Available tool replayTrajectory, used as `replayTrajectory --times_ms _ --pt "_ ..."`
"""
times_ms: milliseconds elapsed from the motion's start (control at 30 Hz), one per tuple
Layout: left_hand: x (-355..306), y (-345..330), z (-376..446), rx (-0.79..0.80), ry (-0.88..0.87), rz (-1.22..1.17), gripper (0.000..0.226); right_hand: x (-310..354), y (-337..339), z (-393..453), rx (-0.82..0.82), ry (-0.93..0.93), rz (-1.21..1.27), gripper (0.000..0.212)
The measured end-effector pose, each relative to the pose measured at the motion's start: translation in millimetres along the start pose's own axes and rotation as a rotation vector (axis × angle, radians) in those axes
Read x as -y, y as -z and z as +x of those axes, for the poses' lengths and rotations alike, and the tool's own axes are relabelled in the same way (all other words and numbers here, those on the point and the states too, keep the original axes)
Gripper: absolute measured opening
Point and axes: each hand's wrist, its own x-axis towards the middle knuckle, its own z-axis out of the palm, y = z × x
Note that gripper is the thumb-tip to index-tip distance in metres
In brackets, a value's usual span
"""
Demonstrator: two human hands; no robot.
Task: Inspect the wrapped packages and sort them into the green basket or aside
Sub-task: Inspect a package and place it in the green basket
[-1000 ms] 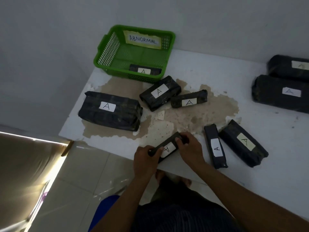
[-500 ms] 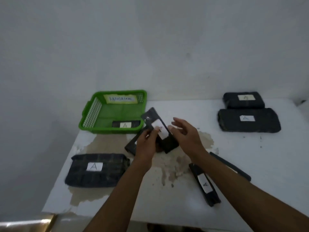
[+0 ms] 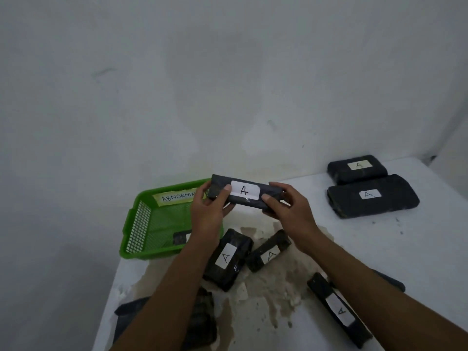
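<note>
A slim black wrapped package (image 3: 268,192) with a white label marked "A" is held up level in front of me. My left hand (image 3: 209,210) grips its left end and my right hand (image 3: 288,211) grips its right end, thumbs on the front face. Behind and below it stands the green basket (image 3: 141,224) with an "ABNORMAL" label; one small black package (image 3: 181,238) lies inside it. Two labelled packages (image 3: 228,259) (image 3: 268,250) lie on the table below my hands.
Two larger black packages (image 3: 357,168) (image 3: 372,196) sit at the table's far right. Another slim package (image 3: 339,315) lies near right, and a big one (image 3: 200,317) near left under my arm. The white table (image 3: 417,249) has a worn brown patch; a wall is behind.
The package was picked up from the table's front edge, raised, and turned from upright to level with its label facing me. Both hands now grip its ends.
</note>
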Motion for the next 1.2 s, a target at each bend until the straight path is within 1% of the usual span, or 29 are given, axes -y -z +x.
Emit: replayTrajectory --times_ms 67,133,300,467,567,633,700,733,800,900,967,1067,1200 --pt "2.0 0.6 2.8 -0.011 0.0 0.016 0.04 -1.7 -3.3 3.5 -0.046 0.024 -0.02 0.033" --pt "4.2 2.0 6.0 -0.01 -0.005 0.025 0.04 -4.9 -4.8 4.9 -0.057 0.025 -0.019 0.034" --pt "7.1 1.6 8.4 0.03 0.011 0.01 0.041 -1.2 3.1 11.4 -0.004 -0.024 0.033 0.041" --pt "9.0 -6.1 9.0 0.058 -0.01 -0.001 0.041 4.8 8.0 15.2 0.001 0.016 0.012 0.041" --pt "11.2 -8.4 9.1 0.099 -0.017 0.035 0.041 4.2 11.8 15.4 0.011 0.0 0.056 0.044" --pt "9.2 -9.5 10.8 0.127 0.033 0.042 0.042 4.5 16.1 17.6 0.02 -0.009 0.086 0.048" --pt "5.1 -11.6 13.3 0.136 0.12 0.035 0.044 6.0 20.3 20.8 0.038 0.03 0.036 0.048" --pt "3.1 -13.3 14.5 0.137 0.15 0.041 0.044 7.3 21.0 22.2 0.047 0.055 -0.005 0.047" --pt "1.8 -18.2 16.1 0.138 0.151 0.069 0.039 10.4 18.9 24.9 0.062 0.076 -0.036 0.042" --pt "3.5 -24.9 14.8 0.137 0.071 0.098 0.02 15.1 10.8 28.7 0.06 0.019 0.051 0.026" --pt "4.5 -25.4 14.3 0.143 0.029 0.101 0.018 15.8 8.9 32.8 0.035 -0.013 0.018 0.016" --pt "6.4 -22.8 14.6 0.147 -0.017 0.11 0.017 15.1 11.1 36.3 0.03 -0.04 -0.056 0.014" --pt "8.1 -21.2 14.8 0.149 -0.026 0.11 0.011 13.9 11.5 35.4 0.003 0.005 -0.092 0.011"
